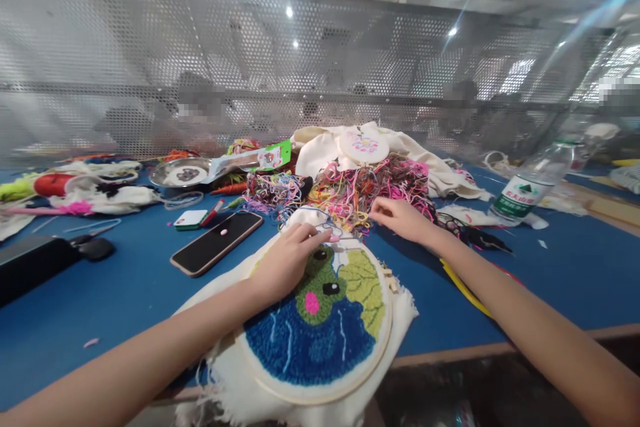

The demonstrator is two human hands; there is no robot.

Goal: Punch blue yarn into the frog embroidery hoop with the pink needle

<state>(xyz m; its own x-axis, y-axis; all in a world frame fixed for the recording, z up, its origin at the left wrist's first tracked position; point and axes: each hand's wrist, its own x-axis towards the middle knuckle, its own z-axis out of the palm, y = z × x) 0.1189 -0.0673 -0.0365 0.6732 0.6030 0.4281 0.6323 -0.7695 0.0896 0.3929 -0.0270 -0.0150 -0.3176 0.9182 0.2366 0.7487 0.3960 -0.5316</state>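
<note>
My left hand (293, 250) lies over the upper left of a round embroidery hoop (323, 400). Its fingers are bent and close together, with a pink spot at a fingertip; what they hold, if anything, is hidden. The hoop stretches white cloth (393, 373) with a looped-yarn picture: a green frog (320, 307) with a pink cheek, dark blue water, and a yellow-green leaf. To the right of the hoop, my right hand (403, 219) is raised at the edge of a tangled heap of yarn (355, 190). Its fingertips are pinched together on something too small to make out.
Left of the hoop lie a dark phone (217, 243) and a small white-and-green box (191, 219). A metal dish (163, 175) stands farther back. At right is a clear water bottle (530, 183). More cloth (320, 153) sits behind the yarn, before a perforated metal screen (320, 80).
</note>
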